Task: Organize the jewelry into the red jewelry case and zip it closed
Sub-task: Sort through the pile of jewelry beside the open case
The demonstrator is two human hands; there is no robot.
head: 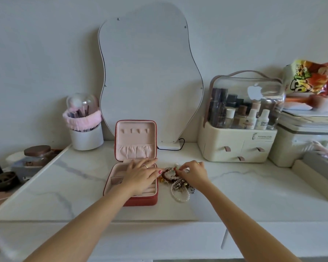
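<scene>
The red jewelry case (140, 202) lies open on the marble tabletop, its pink-lined lid (135, 140) standing upright. My left hand (142, 174) lies flat over the case's bottom tray with straight fingers reaching toward the right rim. Just right of the case sits a pile of jewelry (175, 181): beaded bracelets, a white pearl strand (180, 197) and small metal pieces. My right hand (194, 173) is over the pile's far side, its fingertips pinching a piece at the top of the heap.
A wavy mirror (150, 72) leans on the wall behind the case. A brush holder (85, 127) stands at back left, a cosmetics organizer (239, 144) at back right, with boxes and a snack bag (311, 78) beyond it. Jars sit off the table's left edge.
</scene>
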